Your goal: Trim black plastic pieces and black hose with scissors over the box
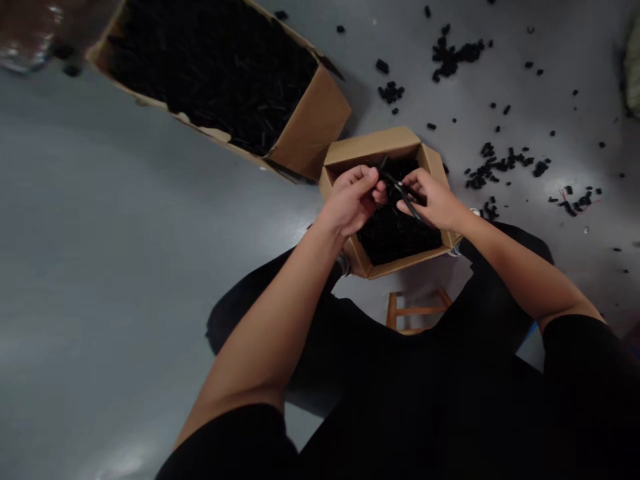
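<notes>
Upper middle of frame, over carton (373, 148): we saw left hand (353, 200) pinching small black piece (383, 162), right hand (436, 200) gripping pliers-like tool (411, 207). We judged steady pinch, clear of jaws, best.

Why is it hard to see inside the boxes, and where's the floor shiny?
Head view: dark pieces in the big box and small box melt together in the dimness; head view: pale glare brightens the floor at bottom left, with a softer sheen left of the small box.
</notes>
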The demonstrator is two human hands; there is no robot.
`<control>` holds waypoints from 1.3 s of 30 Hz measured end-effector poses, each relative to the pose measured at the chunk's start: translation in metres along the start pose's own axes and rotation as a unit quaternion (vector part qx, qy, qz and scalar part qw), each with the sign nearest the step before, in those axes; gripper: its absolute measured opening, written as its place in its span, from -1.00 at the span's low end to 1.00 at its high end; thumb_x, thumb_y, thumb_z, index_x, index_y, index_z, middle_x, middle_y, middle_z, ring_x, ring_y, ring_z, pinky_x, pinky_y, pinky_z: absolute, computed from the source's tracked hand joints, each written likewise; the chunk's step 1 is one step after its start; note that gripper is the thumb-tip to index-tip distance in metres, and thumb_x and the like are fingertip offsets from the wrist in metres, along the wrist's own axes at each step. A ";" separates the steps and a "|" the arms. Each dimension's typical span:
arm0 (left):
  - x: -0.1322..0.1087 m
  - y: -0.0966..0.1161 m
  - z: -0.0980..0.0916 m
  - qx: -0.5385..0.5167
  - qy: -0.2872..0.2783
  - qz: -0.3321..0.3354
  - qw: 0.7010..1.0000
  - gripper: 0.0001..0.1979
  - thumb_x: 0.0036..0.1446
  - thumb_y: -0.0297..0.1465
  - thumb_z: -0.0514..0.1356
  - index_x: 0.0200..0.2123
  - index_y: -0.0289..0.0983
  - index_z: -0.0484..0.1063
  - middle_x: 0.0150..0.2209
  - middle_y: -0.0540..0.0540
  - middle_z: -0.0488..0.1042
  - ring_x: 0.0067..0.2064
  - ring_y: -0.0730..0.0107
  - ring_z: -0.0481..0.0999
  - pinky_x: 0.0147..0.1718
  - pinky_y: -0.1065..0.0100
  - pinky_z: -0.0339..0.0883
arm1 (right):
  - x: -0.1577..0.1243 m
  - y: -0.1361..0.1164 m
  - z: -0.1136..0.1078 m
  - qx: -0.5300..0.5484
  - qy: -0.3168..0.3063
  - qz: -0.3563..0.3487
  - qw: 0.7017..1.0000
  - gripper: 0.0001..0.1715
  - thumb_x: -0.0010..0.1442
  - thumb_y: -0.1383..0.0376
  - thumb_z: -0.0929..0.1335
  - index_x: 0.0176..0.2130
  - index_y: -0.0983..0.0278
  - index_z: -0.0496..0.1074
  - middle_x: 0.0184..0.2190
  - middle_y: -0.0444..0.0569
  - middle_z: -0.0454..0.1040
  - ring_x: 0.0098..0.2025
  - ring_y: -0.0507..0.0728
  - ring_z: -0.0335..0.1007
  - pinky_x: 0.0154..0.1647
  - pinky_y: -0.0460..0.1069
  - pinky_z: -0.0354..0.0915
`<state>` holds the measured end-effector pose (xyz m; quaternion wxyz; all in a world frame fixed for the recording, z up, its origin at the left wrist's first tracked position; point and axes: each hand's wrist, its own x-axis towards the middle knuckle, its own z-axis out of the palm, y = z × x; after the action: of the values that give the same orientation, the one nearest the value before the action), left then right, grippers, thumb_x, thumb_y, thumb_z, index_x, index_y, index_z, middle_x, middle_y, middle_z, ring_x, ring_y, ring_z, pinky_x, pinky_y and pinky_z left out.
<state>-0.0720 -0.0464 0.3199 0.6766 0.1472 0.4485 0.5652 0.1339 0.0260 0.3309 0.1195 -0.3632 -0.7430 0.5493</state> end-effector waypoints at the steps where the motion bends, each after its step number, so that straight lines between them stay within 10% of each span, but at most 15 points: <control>1: -0.001 -0.001 -0.003 0.008 -0.022 -0.005 1.000 -0.44 0.10 -0.14 0.71 -0.42 -0.22 0.39 -0.46 0.04 0.44 -0.49 0.58 0.37 -0.47 0.48 0.40 | 0.001 0.003 0.001 -0.010 -0.003 -0.008 1.000 -0.49 0.23 0.10 0.55 0.04 0.18 0.35 -0.01 -0.01 0.53 -0.13 0.13 0.44 -0.06 0.09 0.42; 9: -0.015 0.015 -0.036 0.176 -0.124 0.000 0.976 -0.55 -0.04 0.17 0.66 -0.42 0.02 0.65 -0.57 -0.03 0.35 -0.49 0.47 -0.01 -0.47 0.15 0.04 | -0.016 -0.013 -0.002 -0.196 -0.060 -0.097 0.974 -0.59 0.56 0.24 0.41 0.31 0.18 0.33 0.33 0.17 0.41 0.05 0.21 0.56 0.08 0.09 0.43; 18: -0.031 -0.001 -0.016 0.251 -0.106 -0.007 0.962 -0.63 -0.14 0.18 0.58 -0.56 0.13 0.62 -0.70 -0.04 0.09 -0.53 0.46 -0.04 -0.54 0.20 -0.09 | -0.035 -0.028 0.000 -0.235 -0.088 -0.092 0.964 -0.63 0.58 0.35 0.42 0.29 0.21 0.35 0.30 0.15 0.42 0.18 0.23 0.57 0.22 0.08 0.43; 29: -0.022 -0.010 -0.028 0.026 -0.054 -0.042 0.997 -0.39 -0.19 -0.13 0.81 -0.45 -0.29 0.49 -0.50 0.03 0.41 -0.47 0.63 0.32 -0.46 0.52 0.37 | -0.039 -0.024 0.003 -0.212 -0.080 -0.057 0.972 -0.61 0.68 0.20 0.35 0.35 0.28 0.28 0.37 0.25 0.39 0.00 0.17 0.62 0.02 0.08 0.44; 39: -0.021 -0.038 -0.037 -0.020 -0.030 -0.023 0.999 -0.48 -0.08 -0.31 0.80 -0.29 -0.28 0.55 -0.41 0.01 0.61 -0.37 0.54 0.57 -0.36 0.54 0.48 | -0.039 -0.011 0.011 -0.175 -0.069 -0.015 0.982 -0.61 0.61 0.12 0.40 0.25 0.23 0.29 0.31 0.18 0.43 0.05 0.22 0.58 0.04 0.10 0.43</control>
<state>-0.0758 -0.0888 0.2814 0.7053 0.1406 0.4200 0.5535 0.1509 -0.0097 0.3455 0.0110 -0.3288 -0.8394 0.4327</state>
